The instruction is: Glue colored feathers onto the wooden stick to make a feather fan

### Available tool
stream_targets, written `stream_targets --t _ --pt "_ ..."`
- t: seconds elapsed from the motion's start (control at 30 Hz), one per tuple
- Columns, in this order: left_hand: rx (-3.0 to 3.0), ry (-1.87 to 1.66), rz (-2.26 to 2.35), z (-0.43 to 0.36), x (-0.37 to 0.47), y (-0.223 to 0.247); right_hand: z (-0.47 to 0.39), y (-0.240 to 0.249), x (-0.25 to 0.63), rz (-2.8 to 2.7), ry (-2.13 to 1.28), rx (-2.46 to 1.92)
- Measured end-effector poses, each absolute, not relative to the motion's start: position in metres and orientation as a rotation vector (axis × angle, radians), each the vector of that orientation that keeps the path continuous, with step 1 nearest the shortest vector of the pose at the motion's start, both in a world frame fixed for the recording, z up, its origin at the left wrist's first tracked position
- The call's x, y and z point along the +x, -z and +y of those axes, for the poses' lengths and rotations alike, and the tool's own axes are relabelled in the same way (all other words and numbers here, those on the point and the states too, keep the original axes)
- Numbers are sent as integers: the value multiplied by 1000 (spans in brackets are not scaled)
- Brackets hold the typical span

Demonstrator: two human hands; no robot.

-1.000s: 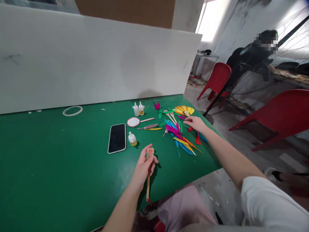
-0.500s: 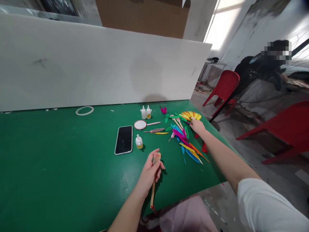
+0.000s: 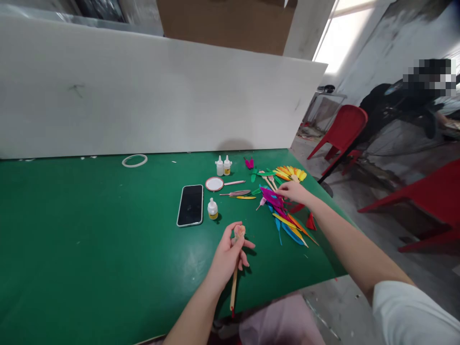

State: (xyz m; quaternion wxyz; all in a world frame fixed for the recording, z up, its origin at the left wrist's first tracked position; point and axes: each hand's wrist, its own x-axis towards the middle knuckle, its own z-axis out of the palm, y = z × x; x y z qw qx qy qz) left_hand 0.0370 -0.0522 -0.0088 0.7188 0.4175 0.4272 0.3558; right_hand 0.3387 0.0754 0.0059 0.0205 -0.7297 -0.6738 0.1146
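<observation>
My left hand (image 3: 230, 254) is closed around a thin wooden stick (image 3: 233, 291) with a rounded, pale pinkish head (image 3: 239, 231); red cord hangs from its lower end. At the right of the table, my right hand (image 3: 296, 192) pinches a magenta feather (image 3: 268, 195) at its fingertips, over the feather pile. Blue feathers (image 3: 290, 235), yellow ones and an orange feather (image 3: 301, 227) lie below that hand. Beyond it rests a fan of yellow and orange feathers (image 3: 289, 171). Wooden sticks (image 3: 268, 181) with pinkish heads lie beside the pile.
A phone (image 3: 190, 206) and a small white bottle (image 3: 212, 210) lie left of the feathers. Farther back are two bottles (image 3: 223, 166), a round white disc (image 3: 214, 184) and a white ring (image 3: 134, 161). A white board (image 3: 161, 96) borders the table; red chairs (image 3: 345, 124) stand right.
My right hand has drawn back from beside the yellow fan toward the feather pile, bringing a magenta feather along. My left hand keeps its hold on the stick; the view has shifted slightly.
</observation>
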Motion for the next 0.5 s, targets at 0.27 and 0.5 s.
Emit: stream_targets --t 0.27,0.5 --pt "885 -775 917 -51 39 16 148 0 332 -2118 -85 -2254" --pt "861 -754 881 -52 40 25 181 12 310 -2283 37 -2209"
